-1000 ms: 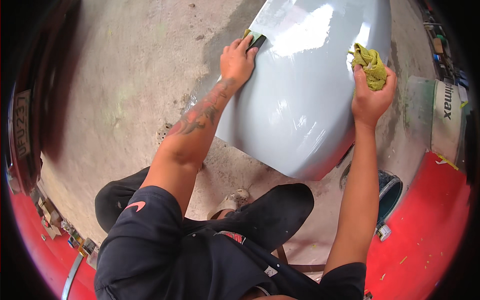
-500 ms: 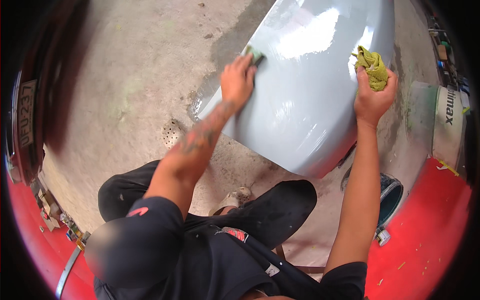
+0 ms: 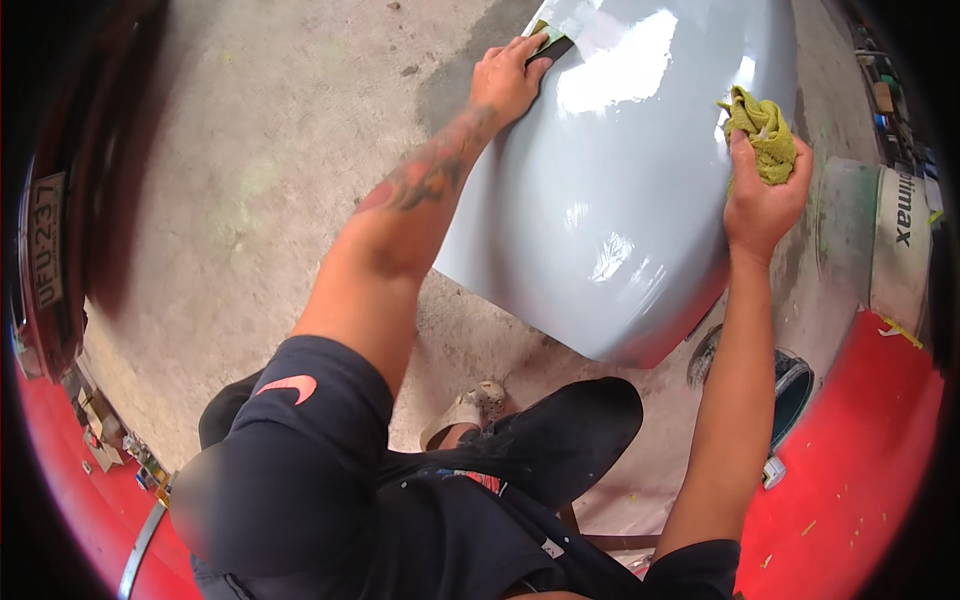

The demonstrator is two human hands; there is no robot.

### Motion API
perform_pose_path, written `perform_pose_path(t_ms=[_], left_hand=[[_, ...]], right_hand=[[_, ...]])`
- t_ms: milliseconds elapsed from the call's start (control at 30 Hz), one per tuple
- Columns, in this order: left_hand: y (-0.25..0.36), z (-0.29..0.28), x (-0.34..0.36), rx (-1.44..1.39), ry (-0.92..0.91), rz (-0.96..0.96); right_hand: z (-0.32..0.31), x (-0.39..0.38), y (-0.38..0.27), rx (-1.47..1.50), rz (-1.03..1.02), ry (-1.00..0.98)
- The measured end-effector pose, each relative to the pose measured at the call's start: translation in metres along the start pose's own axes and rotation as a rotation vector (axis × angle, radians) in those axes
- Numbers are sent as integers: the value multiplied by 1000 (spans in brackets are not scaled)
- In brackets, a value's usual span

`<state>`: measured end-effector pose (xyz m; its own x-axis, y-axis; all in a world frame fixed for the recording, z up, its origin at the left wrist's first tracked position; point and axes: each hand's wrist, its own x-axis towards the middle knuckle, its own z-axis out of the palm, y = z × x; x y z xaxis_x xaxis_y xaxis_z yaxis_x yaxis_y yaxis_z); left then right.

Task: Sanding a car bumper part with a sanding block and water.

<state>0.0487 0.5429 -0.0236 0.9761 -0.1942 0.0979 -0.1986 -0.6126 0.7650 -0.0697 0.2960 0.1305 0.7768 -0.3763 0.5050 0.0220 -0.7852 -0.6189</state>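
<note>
A glossy, wet-looking light grey car body panel (image 3: 580, 240) stretches away in front of me. My left hand (image 3: 505, 82) is closed round a dark sanding block (image 3: 552, 50) with a strip of greenish sheet at it. The block lies against the panel's far left edge, and my palm hides part of it. On the right, my right hand (image 3: 762, 210) grips a crumpled yellow-green cloth (image 3: 765, 140) above the panel's right side. Whether the cloth touches the surface, I cannot tell.
A dark bucket (image 3: 792, 392) stands right of my knee, beside a red surface (image 3: 850, 470). Farther right is a whitish drum (image 3: 893, 240). A dark red vehicle (image 3: 60, 300) borders the left. My clog-shod foot (image 3: 465, 412) rests on the concrete floor (image 3: 290, 150).
My left hand has slid the sanding block farther away along the panel's left edge. The right hand and cloth sit slightly farther right and lower in view.
</note>
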Motion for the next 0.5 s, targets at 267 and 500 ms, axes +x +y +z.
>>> perform_pose_path(t_ms=[267,500], left_hand=[[-34,-53,-275,42,-48,-150],[-15,22,33,160,163,155]], right_hand=[[-7,0,3,-19,-17,38],[2,1,-7,11,-41,55]])
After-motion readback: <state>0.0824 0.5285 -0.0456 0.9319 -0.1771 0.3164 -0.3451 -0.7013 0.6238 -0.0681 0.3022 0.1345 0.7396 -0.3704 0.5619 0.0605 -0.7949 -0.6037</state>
